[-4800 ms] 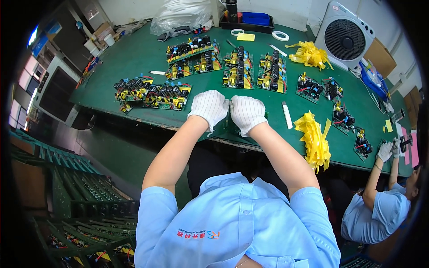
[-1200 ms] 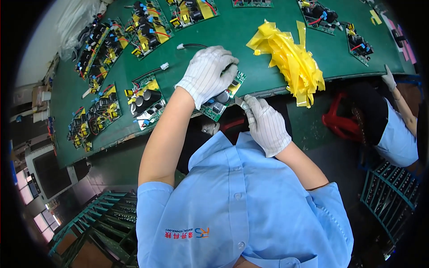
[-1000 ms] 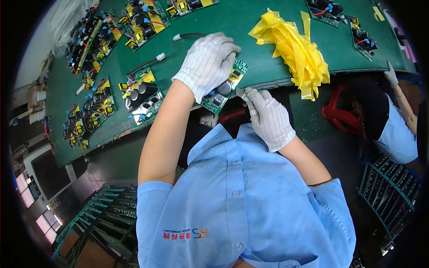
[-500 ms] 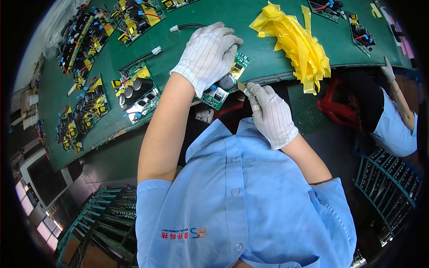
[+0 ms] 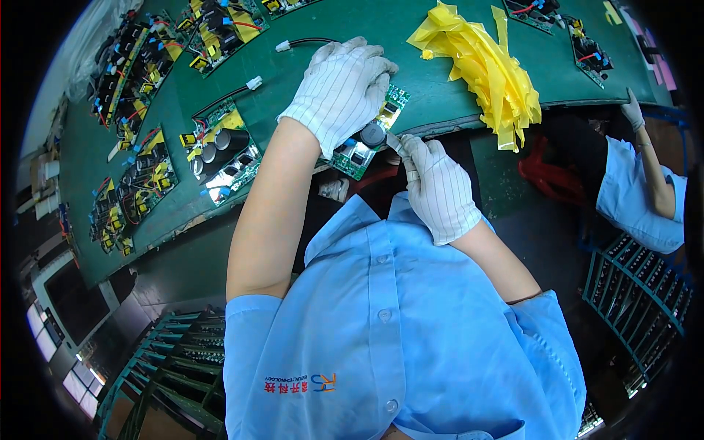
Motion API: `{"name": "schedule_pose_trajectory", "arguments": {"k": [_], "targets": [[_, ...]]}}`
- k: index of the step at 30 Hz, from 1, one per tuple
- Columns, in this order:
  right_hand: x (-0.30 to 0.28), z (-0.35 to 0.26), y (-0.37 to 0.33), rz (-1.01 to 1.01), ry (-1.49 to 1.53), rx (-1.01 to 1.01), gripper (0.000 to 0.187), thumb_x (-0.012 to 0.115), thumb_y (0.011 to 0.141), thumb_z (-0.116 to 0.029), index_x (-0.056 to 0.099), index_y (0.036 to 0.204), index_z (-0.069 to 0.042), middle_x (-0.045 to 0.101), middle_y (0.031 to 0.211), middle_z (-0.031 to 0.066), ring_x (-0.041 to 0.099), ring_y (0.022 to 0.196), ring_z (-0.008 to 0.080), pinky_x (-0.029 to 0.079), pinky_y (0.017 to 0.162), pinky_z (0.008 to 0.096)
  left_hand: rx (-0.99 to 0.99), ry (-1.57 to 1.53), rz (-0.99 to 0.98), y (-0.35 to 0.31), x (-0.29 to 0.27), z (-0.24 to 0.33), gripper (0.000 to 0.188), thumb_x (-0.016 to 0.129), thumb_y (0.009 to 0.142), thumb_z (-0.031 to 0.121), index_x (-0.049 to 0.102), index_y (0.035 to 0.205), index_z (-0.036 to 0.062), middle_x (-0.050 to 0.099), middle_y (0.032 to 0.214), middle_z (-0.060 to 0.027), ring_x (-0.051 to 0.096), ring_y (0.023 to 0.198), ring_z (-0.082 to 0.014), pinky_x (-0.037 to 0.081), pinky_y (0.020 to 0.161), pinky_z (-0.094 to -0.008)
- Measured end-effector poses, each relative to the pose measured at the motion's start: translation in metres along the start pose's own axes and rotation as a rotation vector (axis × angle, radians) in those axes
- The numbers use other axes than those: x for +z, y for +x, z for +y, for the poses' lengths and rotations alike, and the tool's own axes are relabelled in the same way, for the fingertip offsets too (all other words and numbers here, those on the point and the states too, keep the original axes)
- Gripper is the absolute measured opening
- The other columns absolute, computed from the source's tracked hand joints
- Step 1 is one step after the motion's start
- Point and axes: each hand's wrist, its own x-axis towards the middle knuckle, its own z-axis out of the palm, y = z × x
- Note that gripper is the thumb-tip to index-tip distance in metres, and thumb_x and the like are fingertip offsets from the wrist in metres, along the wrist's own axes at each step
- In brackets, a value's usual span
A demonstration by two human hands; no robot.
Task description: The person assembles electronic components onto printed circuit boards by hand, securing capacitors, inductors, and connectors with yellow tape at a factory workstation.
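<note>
My left hand [image 5: 339,92], in a white striped glove, is closed over a green circuit board [image 5: 350,163] at the table's front edge. The board carries a large black cylindrical capacitor [image 5: 372,134], and the glove covers much of its upper left part. My right hand [image 5: 440,187], gloved the same way, pinches a small thin flat strip [image 5: 394,143], blade-like and greyish. Its tip points at the board beside the capacitor; contact cannot be made out. Left of my left forearm lies another circuit board [image 5: 224,154] with capacitors, yellow tape and a cable ending in a white connector [image 5: 254,83].
Several more boards [image 5: 150,172] crowd the left of the green table [image 5: 282,110]. A heap of yellow tape strips [image 5: 484,70] overhangs the front edge at right. Another person [image 5: 642,191] sits at far right. Teal racks [image 5: 158,359] stand below on both sides.
My right hand has shifted slightly left, bringing the flat strip closer to the capacitor and turning it. My left hand keeps its hold on the board.
</note>
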Motion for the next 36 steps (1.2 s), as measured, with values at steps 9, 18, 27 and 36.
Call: {"name": "schedule_pose_trajectory", "arguments": {"k": [9, 18, 27, 36], "targets": [[0.004, 0.0, 0.002, 0.007, -0.033, 0.012, 0.025, 0.057, 0.095, -0.018, 0.054, 0.118, -0.009, 0.057, 0.087, 0.0158, 0.064, 0.065, 0.0328, 0.052, 0.051, 0.0415, 0.005, 0.01, -0.026, 0.0, 0.0, 0.003, 0.03, 0.048, 0.096, 0.023, 0.071, 0.112, 0.0124, 0.065, 0.126, -0.0108, 0.051, 0.132, -0.0312, 0.033, 0.113, -0.05], [-0.006, 0.003, -0.005, -0.069, 0.079, 0.057, 0.028, 0.059, 0.093, -0.013, 0.057, 0.12, -0.009, 0.06, 0.093, 0.0156, 0.063, 0.071, 0.0365, 0.051, 0.058, 0.0446, 0.024, 0.016, 0.006, 0.0, 0.004, -0.001, 0.029, 0.048, 0.095, 0.023, 0.072, 0.109, 0.0136, 0.067, 0.12, -0.0084, 0.054, 0.127, -0.0293, 0.035, 0.111, -0.0497], [-0.002, 0.008, 0.003, -0.002, 0.061, 0.01, 0.024, 0.058, 0.094, -0.014, 0.06, 0.117, -0.008, 0.06, 0.093, 0.0157, 0.063, 0.069, 0.0362, 0.051, 0.056, 0.0448, 0.025, 0.01, -0.019, 0.0, 0.0, 0.001, 0.026, 0.051, 0.095, 0.023, 0.071, 0.11, 0.0134, 0.068, 0.119, -0.0073, 0.054, 0.127, -0.0286, 0.034, 0.112, -0.0482], [-0.007, 0.011, 0.015, 0.053, -0.047, -0.048, 0.028, 0.06, 0.09, -0.016, 0.054, 0.116, -0.01, 0.06, 0.084, 0.0118, 0.066, 0.065, 0.0288, 0.053, 0.05, 0.0405, 0.034, -0.014, -0.031, 0.003, -0.003, 0.0, 0.025, 0.053, 0.094, 0.02, 0.071, 0.11, 0.0125, 0.068, 0.12, -0.007, 0.055, 0.125, -0.0291, 0.036, 0.111, -0.0479]]}}
